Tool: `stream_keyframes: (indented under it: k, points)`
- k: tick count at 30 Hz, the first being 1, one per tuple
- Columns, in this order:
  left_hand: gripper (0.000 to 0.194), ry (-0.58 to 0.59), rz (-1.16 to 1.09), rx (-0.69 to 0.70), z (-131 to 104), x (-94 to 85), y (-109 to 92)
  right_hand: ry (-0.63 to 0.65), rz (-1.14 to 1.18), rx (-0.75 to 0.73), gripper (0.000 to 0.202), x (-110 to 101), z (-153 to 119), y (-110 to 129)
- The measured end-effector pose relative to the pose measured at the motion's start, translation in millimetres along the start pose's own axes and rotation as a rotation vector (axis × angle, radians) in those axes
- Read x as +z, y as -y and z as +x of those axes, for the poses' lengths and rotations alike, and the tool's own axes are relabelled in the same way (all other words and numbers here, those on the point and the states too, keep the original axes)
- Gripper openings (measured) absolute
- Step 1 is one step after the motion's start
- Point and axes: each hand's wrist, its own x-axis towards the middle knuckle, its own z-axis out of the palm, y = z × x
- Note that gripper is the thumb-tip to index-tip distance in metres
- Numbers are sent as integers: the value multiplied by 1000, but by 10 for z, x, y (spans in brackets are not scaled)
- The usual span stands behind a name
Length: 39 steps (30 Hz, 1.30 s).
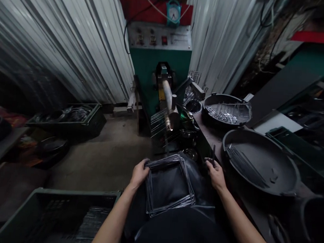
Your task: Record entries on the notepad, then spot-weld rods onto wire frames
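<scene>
Left hand (140,174): I pinch wire squares (188,178)
Right hand (216,174): gripping dark piece (213,152)
Surface (214,134): round pan (267,158) — left edge
Wall (85,35): ribbed metal

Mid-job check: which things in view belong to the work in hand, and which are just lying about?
Apparently in use:
wire frames, gripped by the left hand
thin dark pieces in the right hand
green machine ahead, probably

Seemingly just lying about:
turquoise clock on the machine
loaded crate at back left
</scene>
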Motion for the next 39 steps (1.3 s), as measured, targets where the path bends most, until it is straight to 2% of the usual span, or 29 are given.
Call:
stream_keyframes:
  k: [4,6,10,13,18,22,25,28,31,34,36,38,39]
  points:
    - [25,49,-112,46,-5,-56,36,158,-213,16,24,67,-169,-177]
    - [22,30,-85,55,-25,-76,14,212,-272,27,23,123,-191,-204]
    - [23,-71,54,99,-118,-70,-64,154,-372,-95,23,205,-137,-204]
    - [27,-122,32,127,-183,-41,-89,120,-454,-195,22,198,-85,-295]
    - [24,-110,-86,69,-172,-27,-37,132,-493,-150,30,179,-24,-441]
    - [26,-62,-205,17,-106,-28,-9,239,-469,-193,32,369,98,-280]
    - [25,-55,-224,5,-79,-9,-12,382,-725,-286,22,584,217,-132]
    - [25,-56,-250,7,-82,15,-17,437,-966,-315,13,713,281,-78]
    - [24,-64,-254,1,-85,36,-9,441,-1017,-331,10,685,262,-39]
    - [24,-84,-240,-7,-86,54,-7,505,-972,-429,12,558,210,105]
    - [24,-152,-240,13,-111,60,-36,543,-876,-476,15,477,179,238]
    - [29,-235,-284,37,-168,61,-102,548,-790,-466,15,427,157,333]
    - [32,-241,-333,41,-206,63,-146,541,-762,-448,15,416,151,352]
